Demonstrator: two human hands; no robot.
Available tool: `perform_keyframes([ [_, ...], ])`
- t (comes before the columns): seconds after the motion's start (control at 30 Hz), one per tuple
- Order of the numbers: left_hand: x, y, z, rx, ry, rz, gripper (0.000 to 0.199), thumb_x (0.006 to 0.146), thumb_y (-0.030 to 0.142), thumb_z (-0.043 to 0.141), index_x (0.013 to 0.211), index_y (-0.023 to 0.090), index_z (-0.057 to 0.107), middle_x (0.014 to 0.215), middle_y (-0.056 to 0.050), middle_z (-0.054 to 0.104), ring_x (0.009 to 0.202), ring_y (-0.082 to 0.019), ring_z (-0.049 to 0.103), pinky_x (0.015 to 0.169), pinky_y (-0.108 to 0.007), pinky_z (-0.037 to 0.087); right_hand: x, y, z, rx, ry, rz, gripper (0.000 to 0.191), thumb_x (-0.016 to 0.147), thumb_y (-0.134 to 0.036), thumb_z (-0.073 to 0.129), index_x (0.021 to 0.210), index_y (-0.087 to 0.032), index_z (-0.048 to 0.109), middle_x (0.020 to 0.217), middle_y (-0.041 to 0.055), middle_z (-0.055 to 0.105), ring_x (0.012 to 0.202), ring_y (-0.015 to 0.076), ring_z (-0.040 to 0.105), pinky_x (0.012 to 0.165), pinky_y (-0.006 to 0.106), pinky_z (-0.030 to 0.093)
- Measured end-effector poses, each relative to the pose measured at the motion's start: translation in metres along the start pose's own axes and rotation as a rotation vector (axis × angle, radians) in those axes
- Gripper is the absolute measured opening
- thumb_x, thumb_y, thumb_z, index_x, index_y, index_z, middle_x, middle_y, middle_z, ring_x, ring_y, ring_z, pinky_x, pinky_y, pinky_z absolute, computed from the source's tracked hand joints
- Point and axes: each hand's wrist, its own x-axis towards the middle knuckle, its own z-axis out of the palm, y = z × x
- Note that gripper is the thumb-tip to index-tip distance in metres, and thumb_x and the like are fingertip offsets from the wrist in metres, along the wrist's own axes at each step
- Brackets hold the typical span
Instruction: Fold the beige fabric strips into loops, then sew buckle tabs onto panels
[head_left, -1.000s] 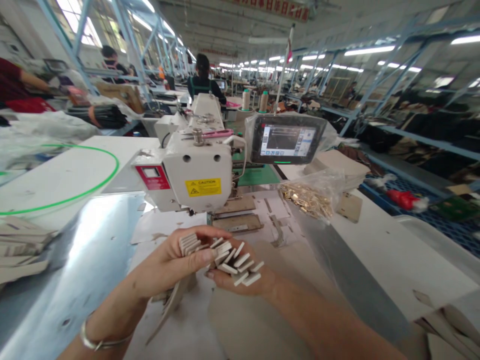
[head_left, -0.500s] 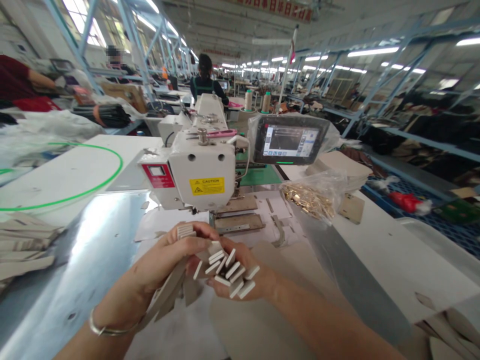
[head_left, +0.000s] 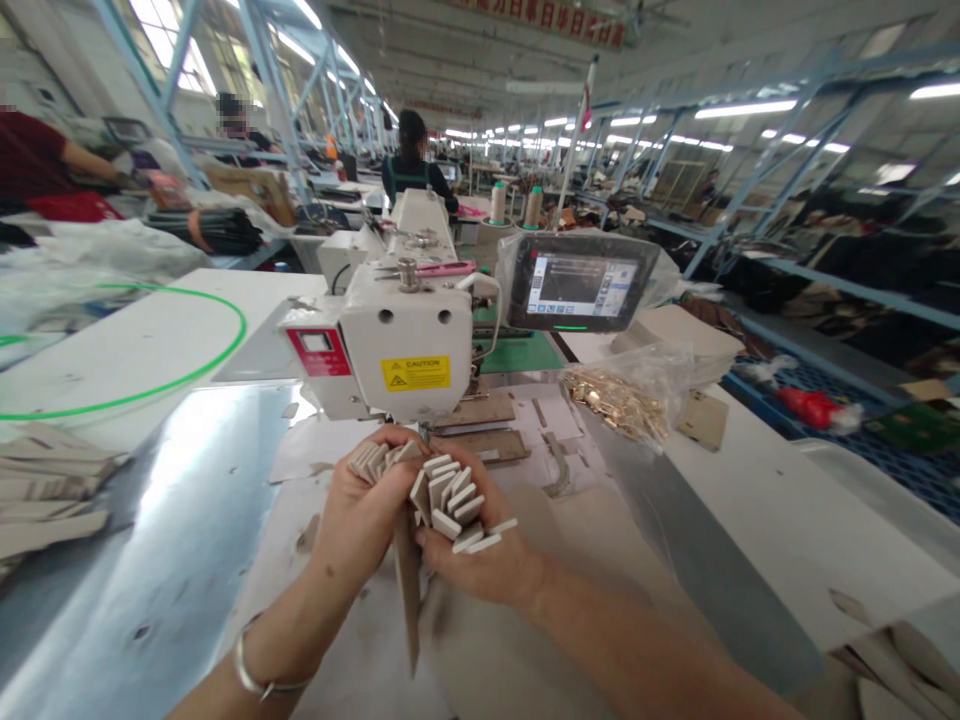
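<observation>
Both hands are close together in front of the sewing machine (head_left: 405, 350). My left hand (head_left: 352, 515) is closed round several beige straps (head_left: 407, 600), whose ends stick out above the fingers while one length hangs down. My right hand (head_left: 487, 560) wraps round a bundle of beige strips (head_left: 454, 500), their pale cut ends pointing towards me at uneven heights. The two bundles nearly touch, and the lower lengths of the right one are hidden. Just beyond the fingers lies the machine's metal clamp plate (head_left: 487, 447).
A control screen (head_left: 585, 285) stands at the back right. Near it lie a clear bag of gold-coloured metal parts (head_left: 619, 400) and stacked beige panels (head_left: 682, 340). More beige pieces (head_left: 49, 490) lie at the left edge. A co-worker (head_left: 412, 165) sits ahead.
My left hand has moved up and turned more upright, its straps now hanging straighter down. The strip ends in my right hand are raised and gathered more tightly together.
</observation>
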Motion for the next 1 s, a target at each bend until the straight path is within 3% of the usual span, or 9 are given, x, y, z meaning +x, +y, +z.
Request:
perform_keyframes([
  [0.17, 0.004, -0.001, 0.007, -0.186, 0.154, -0.148, 0.029, 0.059, 0.028, 0.077, 0.079, 0.019, 0.057, 0.074, 0.001, 0.072, 0.051, -0.012, 0.059, 0.047, -0.021, 0.048, 0.004, -0.006, 0.002, -0.031, 0.090, -0.101, 0.046, 0.079, -0.014, 0.064, 0.122, -0.030, 0.060, 0.097, -0.0017, 0.071, 0.079, 0.0165, 0.070, 0.077, 0.027, 0.061],
  [0.27, 0.014, 0.012, 0.000, -0.177, 0.216, -0.054, 0.023, 0.063, 0.025, 0.071, 0.076, 0.020, 0.053, 0.062, 0.004, 0.066, 0.046, -0.010, 0.053, 0.044, -0.020, 0.045, 0.007, -0.006, -0.004, -0.049, 0.093, -0.074, 0.046, 0.079, -0.011, 0.063, 0.123, -0.025, 0.062, 0.100, 0.0018, 0.072, 0.086, 0.0186, 0.072, 0.082, 0.028, 0.060],
  [0.37, 0.020, 0.030, -0.011, -0.180, 0.249, 0.069, 0.017, 0.069, 0.017, 0.066, 0.070, 0.020, 0.050, 0.053, 0.007, 0.054, 0.056, -0.009, 0.055, 0.068, -0.022, 0.056, 0.009, -0.002, -0.011, -0.073, 0.105, -0.035, 0.033, 0.081, -0.014, 0.063, 0.113, -0.022, 0.065, 0.103, 0.0058, 0.073, 0.094, 0.0217, 0.071, 0.089, 0.033, 0.059],
  [0.43, 0.017, 0.040, -0.017, -0.138, 0.200, 0.105, 0.019, 0.074, 0.014, 0.067, 0.072, 0.021, 0.050, 0.054, 0.009, 0.053, 0.059, -0.008, 0.054, 0.079, -0.024, 0.057, 0.010, 0.001, -0.014, -0.060, 0.105, -0.034, 0.021, 0.082, -0.015, 0.062, 0.103, -0.023, 0.064, 0.096, 0.0046, 0.073, 0.090, 0.0216, 0.071, 0.086, 0.034, 0.059],
  [0.57, 0.001, 0.044, -0.018, 0.102, 0.020, 0.119, 0.023, 0.070, 0.023, 0.079, 0.076, 0.022, 0.057, 0.059, 0.008, 0.058, 0.051, -0.010, 0.052, 0.051, -0.022, 0.046, 0.010, 0.002, -0.015, -0.022, 0.047, 0.009, 0.016, 0.084, -0.017, 0.062, 0.098, -0.024, 0.058, 0.085, 0.0008, 0.068, 0.077, 0.0189, 0.068, 0.073, 0.031, 0.058],
  [0.63, -0.008, 0.042, -0.013, 0.243, -0.021, 0.129, 0.020, 0.067, 0.027, 0.081, 0.074, 0.021, 0.063, 0.064, 0.003, 0.063, 0.054, -0.012, 0.055, 0.049, -0.022, 0.044, 0.009, 0.003, -0.014, -0.027, 0.030, 0.010, 0.017, 0.084, -0.018, 0.065, 0.098, -0.025, 0.058, 0.085, 0.0001, 0.066, 0.075, 0.0179, 0.066, 0.072, 0.030, 0.057],
  [0.87, -0.014, 0.037, -0.011, 0.490, -0.274, 0.212, 0.014, 0.076, 0.034, 0.078, 0.077, 0.021, 0.072, 0.069, -0.001, 0.069, 0.057, -0.014, 0.062, 0.054, -0.022, 0.050, 0.004, 0.017, -0.013, 0.019, -0.026, -0.063, 0.036, 0.084, -0.019, 0.069, 0.117, -0.027, 0.056, 0.093, 0.0000, 0.067, 0.082, 0.0186, 0.067, 0.077, 0.029, 0.057],
  [1.0, -0.011, 0.039, -0.012, 0.572, -0.338, 0.257, 0.012, 0.079, 0.034, 0.076, 0.081, 0.022, 0.075, 0.071, -0.001, 0.073, 0.060, -0.015, 0.065, 0.059, -0.022, 0.053, 0.003, 0.020, -0.013, 0.031, -0.049, -0.122, 0.051, 0.084, -0.016, 0.069, 0.130, -0.029, 0.051, 0.106, 0.0019, 0.070, 0.092, 0.0194, 0.069, 0.085, 0.031, 0.057],
])
